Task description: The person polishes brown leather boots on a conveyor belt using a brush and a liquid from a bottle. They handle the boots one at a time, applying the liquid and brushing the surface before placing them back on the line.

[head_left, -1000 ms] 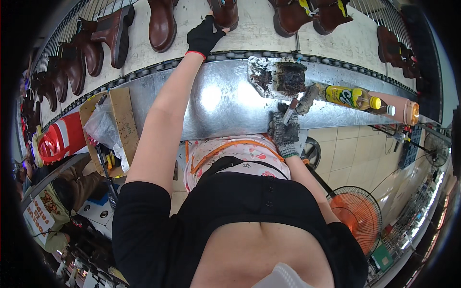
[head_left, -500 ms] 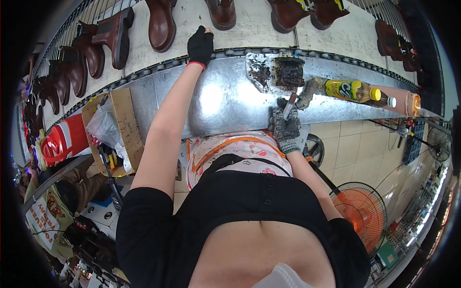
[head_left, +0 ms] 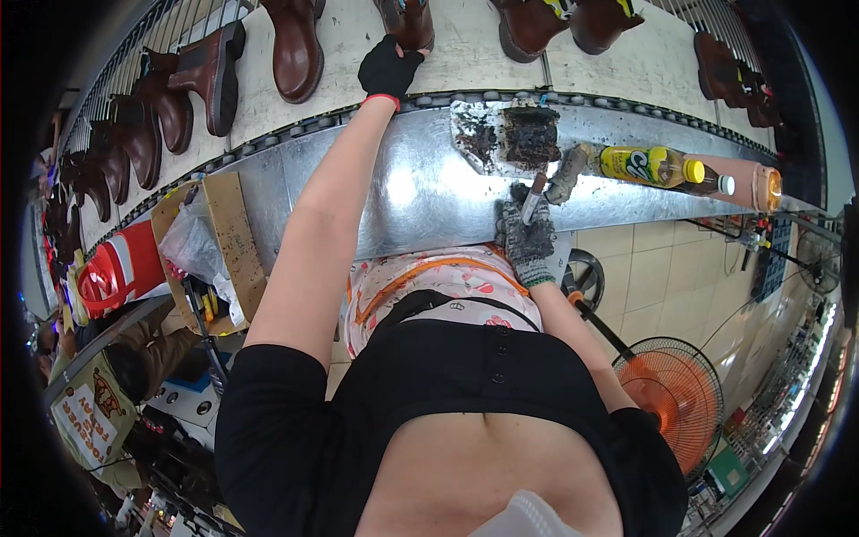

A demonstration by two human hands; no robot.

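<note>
My left hand (head_left: 391, 68), in a black fingerless glove, has reached a brown leather boot (head_left: 415, 21) on the white conveyor belt. Its fingers curl against the boot's near end, which the hand partly covers. Low over the metal ledge, my right hand (head_left: 528, 234) wears a grey knit glove stained dark. It is closed around a short, slim tool (head_left: 534, 199) with a silver-grey body and brown end, perhaps a brush. Just beyond lies a foil-like sheet (head_left: 472, 136) smeared black, with a dark-soaked pad (head_left: 530, 134) on it. A dirty grey cloth bundle (head_left: 569, 174) sits beside the tool.
More brown boots (head_left: 295, 54) stand along the belt, left and right. The metal ledge (head_left: 403, 206) holds a yellow-capped bottle (head_left: 649, 167) and a pinkish container (head_left: 747, 183). A cardboard box (head_left: 234, 233) and red container (head_left: 121, 268) are left; an orange fan (head_left: 667, 403) stands at lower right.
My left hand has moved right and farther out, from bare belt onto the boot. My right hand stays low with the slim tool. The view has shifted slightly.
</note>
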